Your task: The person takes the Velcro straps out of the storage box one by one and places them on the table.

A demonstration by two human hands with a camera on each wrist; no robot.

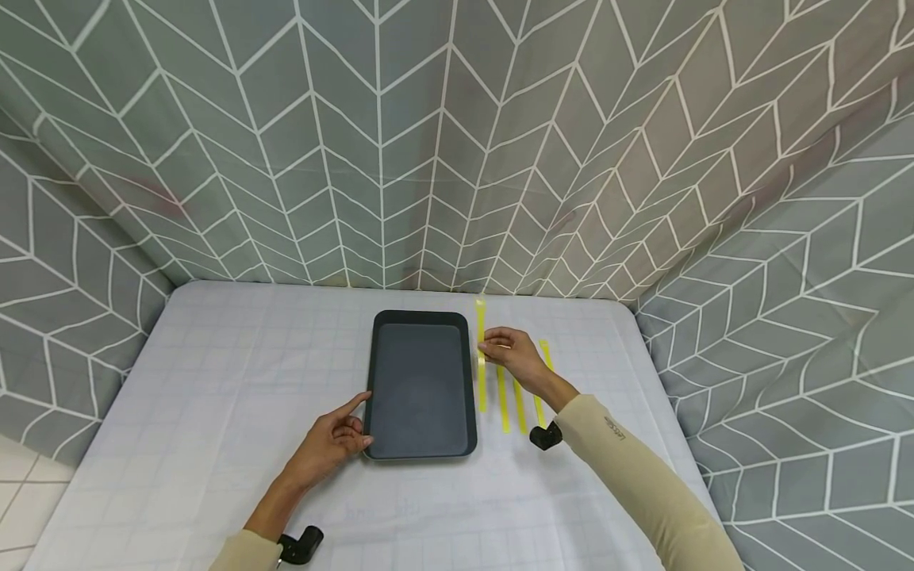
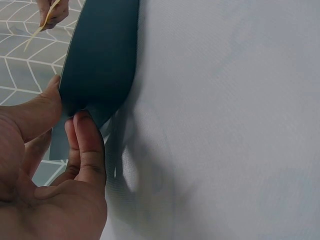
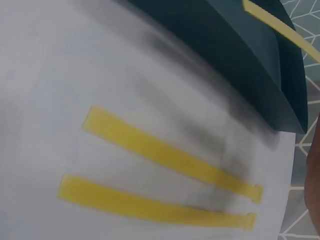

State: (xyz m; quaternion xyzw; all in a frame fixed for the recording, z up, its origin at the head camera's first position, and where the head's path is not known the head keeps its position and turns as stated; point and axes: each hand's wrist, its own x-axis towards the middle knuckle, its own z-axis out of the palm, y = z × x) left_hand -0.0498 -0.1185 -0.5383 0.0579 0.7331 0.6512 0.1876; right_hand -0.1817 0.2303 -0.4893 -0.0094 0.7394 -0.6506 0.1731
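A dark rectangular tray (image 1: 421, 388) lies lengthwise on the white-covered table. My left hand (image 1: 324, 444) holds its near left edge, with the thumb on one side of the rim and curled fingers (image 2: 90, 145) on the other in the left wrist view. Just beyond the tray's right side, my right hand (image 1: 516, 357) pinches a thin yellow strip (image 1: 481, 388). That held strip (image 3: 280, 25) passes over the tray's corner in the right wrist view. Other yellow strips (image 3: 165, 152) lie to the right on the table, partly beneath the right hand and forearm in the head view.
The table's white cloth (image 1: 236, 381) spreads around the tray. A grey curtain (image 1: 428, 159) with white chevron lines hangs behind the table and along its sides. Black wrist-worn devices (image 1: 546, 436) sit at both wrists. White floor tiles (image 1: 28, 484) show at lower left.
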